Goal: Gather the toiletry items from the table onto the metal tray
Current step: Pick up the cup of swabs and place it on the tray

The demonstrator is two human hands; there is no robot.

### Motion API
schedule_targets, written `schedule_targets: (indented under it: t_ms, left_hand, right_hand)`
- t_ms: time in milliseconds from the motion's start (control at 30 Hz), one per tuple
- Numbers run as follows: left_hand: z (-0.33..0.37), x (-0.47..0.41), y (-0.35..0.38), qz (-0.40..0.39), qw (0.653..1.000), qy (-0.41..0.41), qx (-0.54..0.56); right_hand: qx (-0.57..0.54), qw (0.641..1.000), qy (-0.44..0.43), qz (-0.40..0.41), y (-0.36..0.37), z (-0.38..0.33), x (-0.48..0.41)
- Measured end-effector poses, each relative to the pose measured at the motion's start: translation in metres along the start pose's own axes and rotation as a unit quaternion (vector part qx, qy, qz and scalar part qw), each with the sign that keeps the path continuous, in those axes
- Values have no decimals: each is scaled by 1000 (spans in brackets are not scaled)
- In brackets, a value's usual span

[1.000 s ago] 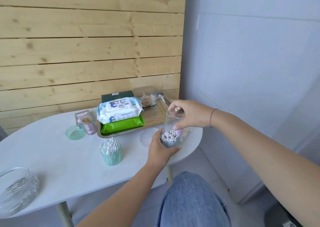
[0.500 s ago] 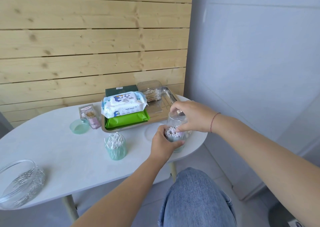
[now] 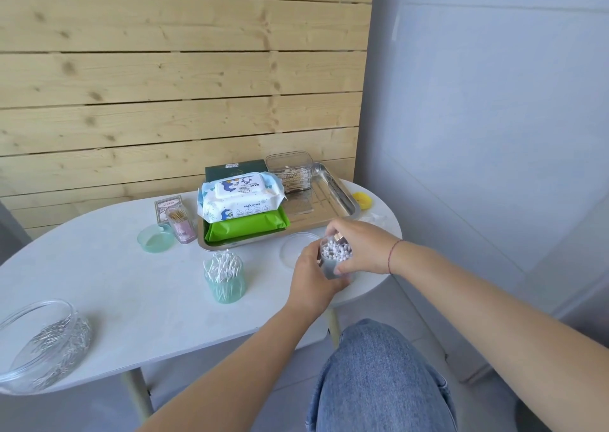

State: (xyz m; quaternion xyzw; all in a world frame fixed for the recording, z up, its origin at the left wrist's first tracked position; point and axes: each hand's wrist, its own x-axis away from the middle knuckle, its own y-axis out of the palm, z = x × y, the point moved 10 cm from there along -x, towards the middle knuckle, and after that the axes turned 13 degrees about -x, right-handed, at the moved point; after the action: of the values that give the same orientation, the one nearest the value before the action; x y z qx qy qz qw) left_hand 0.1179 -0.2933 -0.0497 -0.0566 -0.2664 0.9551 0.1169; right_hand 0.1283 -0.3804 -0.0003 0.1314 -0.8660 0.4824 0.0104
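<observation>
Both hands hold a clear jar of white cotton swabs (image 3: 336, 256) over the table's right front edge. My left hand (image 3: 314, 278) grips its lower side and my right hand (image 3: 361, 245) grips its top from the right. Its round clear lid (image 3: 293, 249) lies on the table to the left. The metal tray (image 3: 333, 197) behind holds a baby wipes pack (image 3: 240, 197) on a green pack (image 3: 247, 225), a dark green box (image 3: 235, 169) and a clear box of wooden swabs (image 3: 291, 174). A green cup of cotton swabs (image 3: 225, 278) stands in front of the tray.
Left of the tray stand a toothpick holder (image 3: 180, 225), a green lid (image 3: 155, 238) and a small card box (image 3: 168, 206). A glass dish (image 3: 39, 342) sits at the table's near left. A yellow object (image 3: 362, 200) lies right of the tray. My knee (image 3: 379, 375) is below the table edge.
The jar of swabs has come down and now sits lower between both hands, near the tabletop. The camera has shifted, so the table appears further left and lower.
</observation>
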Motion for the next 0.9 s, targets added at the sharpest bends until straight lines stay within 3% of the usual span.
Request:
schedule_targets:
  t_ms: [267,467,733,900]
  left_hand:
    - [0,-7,3,-54,990,10,-129]
    - [-1,-9,8,-80,971,23,-222]
    - [3,-15,-10,-54,990,17,-130]
    - [3,-14,-7,-67,987,18,-143]
  right_hand:
    - [-206,977,48,21,6,25,17]
    - [-204,978,42,31,12,38,24]
    - [-225,973,6,45,-3,24,17]
    - [-203,978,16,39,1,28,15]
